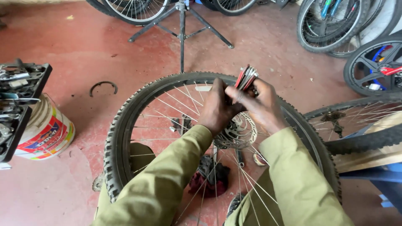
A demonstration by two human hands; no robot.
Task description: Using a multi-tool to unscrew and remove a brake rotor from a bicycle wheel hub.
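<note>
A bicycle wheel [125,125] with a knobby black tyre, silver spokes and a disc rotor [243,129] at its hub rests across my lap. Both hands are raised over the hub. My right hand [261,106] grips a folding multi-tool [246,77] with red and silver blades sticking up. My left hand [217,106] pinches the same tool from the left side, fingers pressed against my right hand. Olive sleeves cover both forearms.
A white bucket [46,134] and a black tool tray [19,100] stand at the left. A repair stand's legs [182,29] spread on the red floor ahead. A curved black piece [103,87] lies on the floor. More wheels [360,125] crowd the right side; a dark rag [209,175] lies under the spokes.
</note>
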